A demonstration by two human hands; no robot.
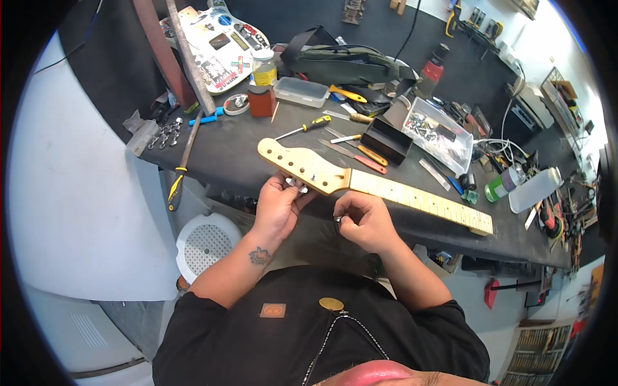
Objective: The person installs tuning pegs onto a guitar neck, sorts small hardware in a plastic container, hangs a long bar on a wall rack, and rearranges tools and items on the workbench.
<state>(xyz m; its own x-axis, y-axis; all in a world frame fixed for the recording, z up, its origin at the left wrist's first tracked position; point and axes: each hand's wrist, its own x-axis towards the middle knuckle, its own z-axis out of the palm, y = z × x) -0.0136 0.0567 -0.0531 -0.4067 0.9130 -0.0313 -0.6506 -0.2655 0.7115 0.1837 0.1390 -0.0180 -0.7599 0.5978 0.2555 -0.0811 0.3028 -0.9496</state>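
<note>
A light maple guitar neck (pixel 412 195) lies across the front of the workbench, its headstock (pixel 293 161) toward the left. Several peg holes run along the headstock, and a metal post shows in one of them. Below its near edge, my left hand (pixel 277 204) is closed, thumb and fingers around a shiny tuning machine (pixel 297 185). My right hand (pixel 365 220) is curled just beside the neck's near edge, thumb and fingertips pinched on a small metal piece. Its exact kind is too small to make out.
Loose tuning machines (pixel 166 133) lie at the bench's left. Beyond the neck are a screwdriver (pixel 302 128), files (pixel 360 153), a black box (pixel 386 140) and a plastic bin of hardware (pixel 438 134). A white guitar body (pixel 222 48) leans behind; bottles (pixel 505 183) stand right.
</note>
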